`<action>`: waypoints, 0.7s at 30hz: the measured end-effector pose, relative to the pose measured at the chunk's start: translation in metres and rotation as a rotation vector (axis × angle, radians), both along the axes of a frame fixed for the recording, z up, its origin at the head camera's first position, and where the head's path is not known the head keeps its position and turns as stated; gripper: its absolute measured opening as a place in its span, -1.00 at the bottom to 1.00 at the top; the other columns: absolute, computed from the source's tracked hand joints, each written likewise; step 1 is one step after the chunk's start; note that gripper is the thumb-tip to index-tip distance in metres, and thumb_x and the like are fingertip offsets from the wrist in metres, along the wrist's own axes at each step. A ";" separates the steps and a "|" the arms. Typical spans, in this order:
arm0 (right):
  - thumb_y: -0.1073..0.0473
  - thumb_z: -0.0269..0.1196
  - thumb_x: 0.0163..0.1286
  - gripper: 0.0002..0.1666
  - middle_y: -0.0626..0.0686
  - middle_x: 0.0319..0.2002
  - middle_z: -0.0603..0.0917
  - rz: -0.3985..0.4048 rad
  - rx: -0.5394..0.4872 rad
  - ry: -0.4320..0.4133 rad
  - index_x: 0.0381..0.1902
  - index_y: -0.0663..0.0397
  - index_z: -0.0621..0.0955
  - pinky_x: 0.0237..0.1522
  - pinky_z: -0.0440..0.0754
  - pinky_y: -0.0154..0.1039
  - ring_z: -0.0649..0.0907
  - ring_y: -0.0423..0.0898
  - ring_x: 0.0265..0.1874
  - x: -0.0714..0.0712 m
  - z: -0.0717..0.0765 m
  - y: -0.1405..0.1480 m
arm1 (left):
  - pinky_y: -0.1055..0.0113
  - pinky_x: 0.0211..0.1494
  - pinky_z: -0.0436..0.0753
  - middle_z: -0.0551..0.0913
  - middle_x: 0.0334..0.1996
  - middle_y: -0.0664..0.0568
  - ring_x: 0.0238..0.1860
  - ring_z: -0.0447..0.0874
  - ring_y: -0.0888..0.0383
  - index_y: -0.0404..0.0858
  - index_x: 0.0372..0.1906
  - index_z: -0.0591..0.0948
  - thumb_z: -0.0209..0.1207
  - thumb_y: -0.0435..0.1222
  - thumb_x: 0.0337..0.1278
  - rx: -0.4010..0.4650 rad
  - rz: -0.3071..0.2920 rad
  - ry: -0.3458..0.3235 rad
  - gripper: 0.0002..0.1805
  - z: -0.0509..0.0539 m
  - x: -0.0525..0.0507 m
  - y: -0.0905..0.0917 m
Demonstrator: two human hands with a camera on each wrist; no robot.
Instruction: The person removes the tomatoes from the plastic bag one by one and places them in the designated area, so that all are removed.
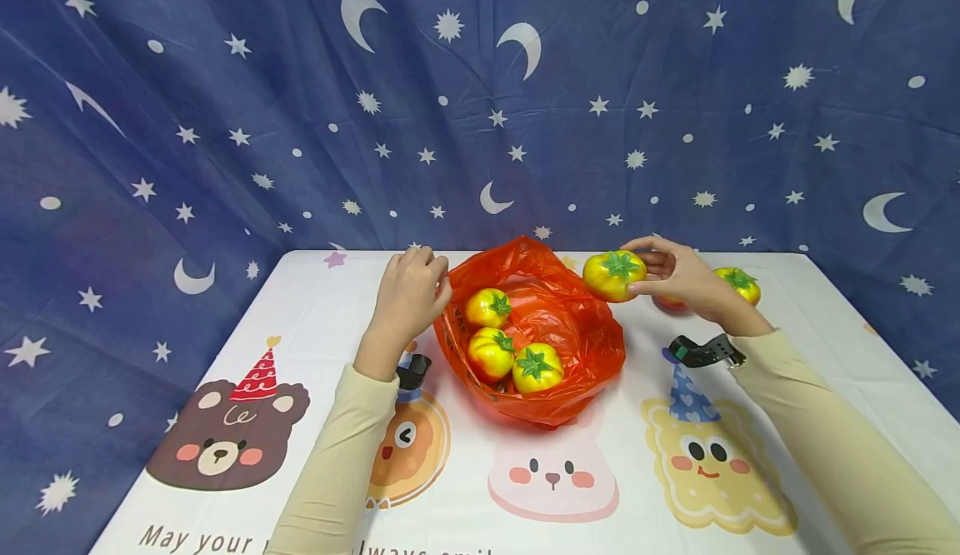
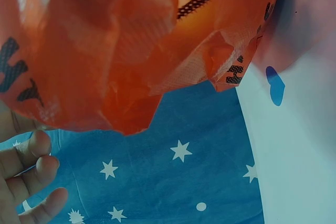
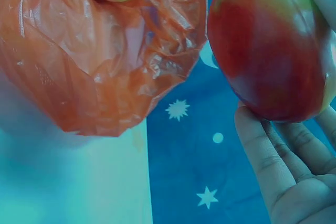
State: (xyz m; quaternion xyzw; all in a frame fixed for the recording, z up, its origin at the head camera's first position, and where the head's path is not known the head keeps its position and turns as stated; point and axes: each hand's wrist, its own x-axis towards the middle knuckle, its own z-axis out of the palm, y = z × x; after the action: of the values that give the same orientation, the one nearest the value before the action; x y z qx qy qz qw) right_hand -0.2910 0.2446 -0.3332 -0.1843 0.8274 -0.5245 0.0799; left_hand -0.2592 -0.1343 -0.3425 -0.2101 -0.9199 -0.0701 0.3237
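Observation:
A red plastic bag (image 1: 592,372) stands on the table with its mouth spread. Inside lie three glossy yellow-red tomatoes with green star-shaped tops, one (image 1: 538,368) nearest the front. At the bag's left rim, my left hand (image 1: 408,297) has its fingers curled and holds the edge; the bag wall (image 2: 105,66) hides the thumb in the left wrist view. My right hand (image 1: 678,280) grips another tomato (image 1: 615,275) between thumb and fingers, above and beside the bag's right rim. Its red underside shows in the right wrist view, with fingers (image 3: 262,156) below it.
Behind the right hand, another tomato (image 1: 738,285) sits on the table, and part of a reddish one (image 1: 670,302) shows beneath the hand. A white tablecloth (image 1: 585,455) with cartoon prints covers the table. A blue star-patterned curtain (image 1: 480,122) hangs at its back edge.

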 end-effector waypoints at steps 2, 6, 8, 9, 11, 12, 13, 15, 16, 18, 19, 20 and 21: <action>0.22 0.36 0.13 -0.37 -0.33 -0.13 0.57 -0.027 0.021 0.003 0.15 0.11 0.38 -0.13 0.58 -0.51 0.62 -0.42 -0.16 0.002 0.001 0.004 | 0.14 -0.29 0.43 0.46 -0.55 -0.05 -0.45 0.43 0.00 -0.27 -0.52 0.54 0.13 -0.36 0.00 0.000 -0.001 0.001 -0.92 0.000 0.000 0.000; 0.19 0.34 0.16 -0.37 -0.34 -0.09 0.52 -0.069 0.026 0.008 0.18 0.07 0.39 -0.15 0.59 -0.52 0.58 -0.48 -0.14 0.005 0.003 0.015 | 0.13 -0.28 0.44 0.47 -0.55 -0.05 -0.45 0.43 0.00 -0.27 -0.53 0.54 0.13 -0.37 -0.01 0.001 -0.002 0.001 -0.92 0.000 0.000 0.000; 0.22 0.32 0.18 -0.37 -0.34 -0.06 0.51 -0.071 0.002 0.010 0.20 0.07 0.38 -0.15 0.59 -0.51 0.58 -0.49 -0.13 0.006 0.004 0.019 | 0.13 -0.27 0.44 0.47 -0.55 -0.05 -0.44 0.43 0.00 -0.27 -0.53 0.54 0.13 -0.36 -0.01 0.003 -0.002 0.001 -0.92 0.000 0.000 0.000; 0.24 0.31 0.19 -0.37 -0.33 -0.04 0.50 -0.075 -0.020 0.001 0.21 0.07 0.38 -0.15 0.59 -0.50 0.59 -0.48 -0.12 0.007 0.004 0.021 | 0.13 -0.27 0.44 0.47 -0.55 -0.05 -0.44 0.43 0.00 -0.27 -0.53 0.54 0.14 -0.36 -0.01 0.004 -0.002 0.001 -0.92 0.000 0.000 0.000; 0.27 0.29 0.20 -0.36 -0.33 -0.01 0.50 -0.088 -0.051 -0.016 0.24 0.06 0.37 -0.15 0.60 -0.49 0.60 -0.47 -0.11 0.008 0.005 0.025 | 0.14 -0.27 0.44 0.47 -0.55 -0.05 -0.44 0.43 0.00 -0.27 -0.53 0.54 0.14 -0.36 -0.01 0.007 -0.003 0.001 -0.92 0.000 0.000 0.000; 0.28 0.29 0.20 -0.35 -0.32 0.00 0.49 -0.098 -0.058 -0.024 0.25 0.07 0.36 -0.15 0.60 -0.48 0.60 -0.46 -0.11 0.008 0.006 0.027 | 0.14 -0.27 0.44 0.47 -0.55 -0.05 -0.44 0.43 0.00 -0.26 -0.53 0.54 0.14 -0.36 -0.01 0.009 -0.003 0.002 -0.92 0.000 0.000 0.000; 0.28 0.29 0.20 -0.34 -0.31 0.02 0.49 -0.114 -0.054 -0.028 0.26 0.07 0.35 -0.15 0.60 -0.48 0.60 -0.46 -0.11 0.009 0.006 0.030 | 0.14 -0.27 0.44 0.47 -0.55 -0.05 -0.44 0.43 0.00 -0.27 -0.53 0.54 0.14 -0.36 -0.01 0.010 -0.003 0.003 -0.92 0.000 0.000 0.000; 0.22 0.30 0.21 -0.32 -0.30 0.04 0.47 -0.156 -0.021 -0.040 0.28 0.04 0.34 -0.15 0.60 -0.49 0.59 -0.50 -0.11 0.011 0.008 0.034 | 0.14 -0.27 0.43 0.47 -0.55 -0.05 -0.44 0.43 0.00 -0.27 -0.53 0.54 0.14 -0.37 -0.01 0.010 -0.003 0.004 -0.92 0.000 0.000 0.000; 0.18 0.30 0.21 -0.31 -0.30 0.05 0.45 -0.170 0.010 -0.037 0.29 0.03 0.33 -0.14 0.59 -0.50 0.57 -0.52 -0.12 0.011 0.009 0.037 | 0.14 -0.27 0.43 0.47 -0.55 -0.05 -0.44 0.43 0.00 -0.27 -0.53 0.54 0.14 -0.37 -0.01 0.010 -0.003 0.005 -0.92 -0.001 -0.001 0.000; 0.12 0.30 0.22 -0.29 -0.27 0.07 0.43 -0.197 0.068 -0.027 0.30 0.02 0.32 -0.14 0.58 -0.52 0.54 -0.57 -0.13 0.013 0.010 0.042 | 0.14 -0.28 0.43 0.47 -0.56 -0.05 -0.45 0.42 0.00 -0.27 -0.54 0.54 0.14 -0.37 -0.01 0.008 -0.003 0.006 -0.91 -0.001 -0.001 0.000; 0.09 0.29 0.22 -0.29 -0.28 0.07 0.43 -0.209 0.094 -0.021 0.30 0.01 0.31 -0.14 0.57 -0.54 0.53 -0.59 -0.14 0.014 0.011 0.045 | 0.14 -0.28 0.43 0.47 -0.56 -0.05 -0.45 0.42 0.00 -0.27 -0.54 0.53 0.15 -0.37 -0.02 0.008 -0.003 0.007 -0.91 -0.001 -0.001 0.000; 0.07 0.28 0.23 -0.29 -0.29 0.06 0.42 -0.214 0.111 -0.016 0.31 0.00 0.31 -0.14 0.56 -0.55 0.51 -0.61 -0.15 0.014 0.012 0.047 | 0.14 -0.28 0.43 0.47 -0.56 -0.05 -0.45 0.42 0.00 -0.27 -0.54 0.53 0.15 -0.37 -0.02 0.008 -0.003 0.007 -0.91 -0.001 -0.001 0.000; 0.07 0.27 0.24 -0.30 -0.31 0.05 0.42 -0.218 0.119 -0.008 0.31 0.00 0.31 -0.15 0.56 -0.56 0.51 -0.62 -0.15 0.014 0.012 0.050 | 0.14 -0.28 0.43 0.47 -0.56 -0.05 -0.45 0.42 0.00 -0.27 -0.54 0.53 0.15 -0.37 -0.02 0.008 -0.004 0.007 -0.91 -0.001 -0.001 0.000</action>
State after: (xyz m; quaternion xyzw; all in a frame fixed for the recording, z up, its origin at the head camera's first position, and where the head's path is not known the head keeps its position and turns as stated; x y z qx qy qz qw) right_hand -0.2767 0.2945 -0.3211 -0.0859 0.8719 -0.4808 0.0365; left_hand -0.2602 -0.1343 -0.3435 -0.2111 -0.9180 -0.0738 0.3276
